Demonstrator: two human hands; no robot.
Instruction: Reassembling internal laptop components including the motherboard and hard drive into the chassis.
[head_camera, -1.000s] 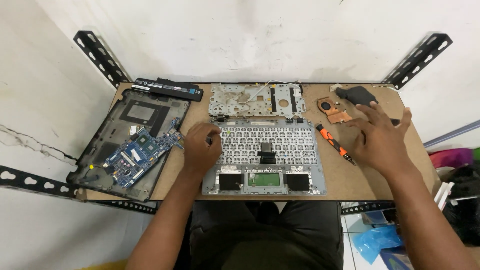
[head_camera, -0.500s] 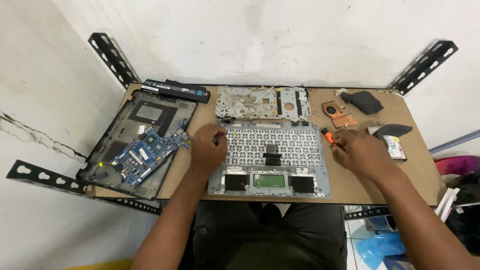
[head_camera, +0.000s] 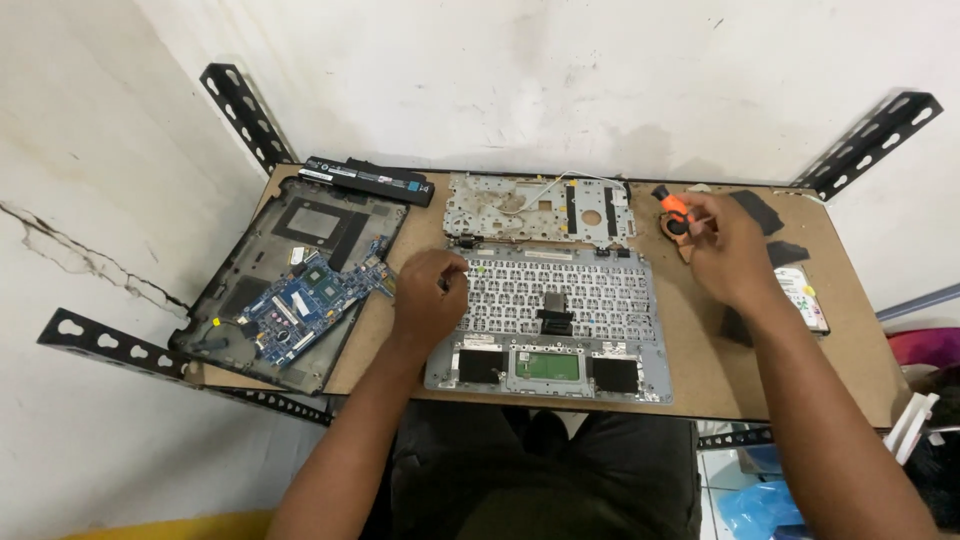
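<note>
Screwdriver (head_camera: 672, 206) lifted off the table (head_camera: 700, 370), now pinched in right hand (head_camera: 728, 250) above the fan. Left hand (head_camera: 428, 296), fingers curled, kept pressed on upturned keyboard panel (head_camera: 560, 320).

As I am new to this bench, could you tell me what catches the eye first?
The upturned laptop keyboard panel lies mid-table, with the left hand on its left edge. The right hand holds an orange screwdriver at the back right, and a blue circuit board sits in the black case at left.
</note>
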